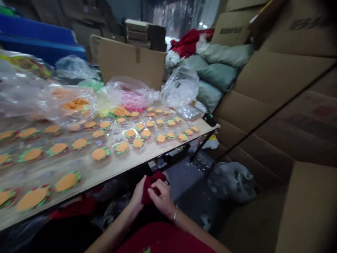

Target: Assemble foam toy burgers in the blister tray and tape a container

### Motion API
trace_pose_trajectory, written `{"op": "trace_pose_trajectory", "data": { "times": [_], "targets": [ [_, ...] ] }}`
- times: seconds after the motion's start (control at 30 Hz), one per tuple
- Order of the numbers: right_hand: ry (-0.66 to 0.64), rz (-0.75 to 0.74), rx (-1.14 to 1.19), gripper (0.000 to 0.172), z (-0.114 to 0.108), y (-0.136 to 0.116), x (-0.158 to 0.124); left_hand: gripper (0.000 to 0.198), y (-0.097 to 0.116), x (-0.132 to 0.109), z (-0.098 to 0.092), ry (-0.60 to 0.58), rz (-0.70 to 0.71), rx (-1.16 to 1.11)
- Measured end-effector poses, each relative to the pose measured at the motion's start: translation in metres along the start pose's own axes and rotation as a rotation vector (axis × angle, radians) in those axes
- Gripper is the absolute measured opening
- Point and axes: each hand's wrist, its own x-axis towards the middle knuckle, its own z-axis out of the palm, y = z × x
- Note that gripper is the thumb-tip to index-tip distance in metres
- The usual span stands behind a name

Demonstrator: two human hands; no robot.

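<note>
Both hands are together in front of my body, below the table's front edge, on a bunched dark red cloth (147,194). My left hand (138,194) is closed around the cloth's left side. From the right, my right hand (163,199) grips it with bent fingers, the thumb and forefinger close together; a bracelet circles that wrist. Exactly what the cloth is cannot be made out. Beyond my hands, on the pale table (116,168), lie rows of burger-shaped pieces (99,154) with orange tops and green frilled edges, many on clear plastic bags.
Clear bags of pink pieces (131,100) and orange pieces (75,104) line the table's back, before an open cardboard box (129,63). Stacked cartons (284,80) rise on the right. Green-grey sacks (219,75) are piled behind. A grey plastic bag (231,181) lies on the floor.
</note>
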Motion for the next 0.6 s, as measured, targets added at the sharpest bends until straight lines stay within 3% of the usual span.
{"op": "trace_pose_trajectory", "data": {
  "times": [0.1,0.2,0.3,0.37,0.4,0.5,0.6],
  "targets": [
    [0.046,-0.127,-0.106,0.035,-0.005,0.005,0.01,0.02,-0.002,-0.001,0.019,-0.06,-0.197,-0.118],
    [0.085,0.044,-0.073,0.036,-0.008,0.038,0.021,0.025,-0.003,-0.011,0.034,-0.146,-0.321,0.046],
    [0.097,0.253,-0.033,0.03,-0.036,0.085,0.046,0.035,0.007,-0.022,0.041,-0.491,-0.26,0.45],
    [0.133,0.305,-0.155,0.03,-0.079,0.113,0.076,0.041,0.02,-0.022,0.042,-0.707,-0.096,0.639],
    [0.187,0.308,-0.283,0.029,-0.107,0.124,0.096,0.044,0.026,-0.019,0.04,-0.74,-0.016,0.689],
    [0.387,0.361,-0.525,0.039,-0.205,0.144,0.17,0.054,0.032,0.003,0.03,-0.547,0.097,0.776],
    [0.467,0.378,-0.625,0.05,-0.291,0.142,0.247,0.061,0.022,0.026,0.018,-0.392,0.054,0.769]
  ]
}}
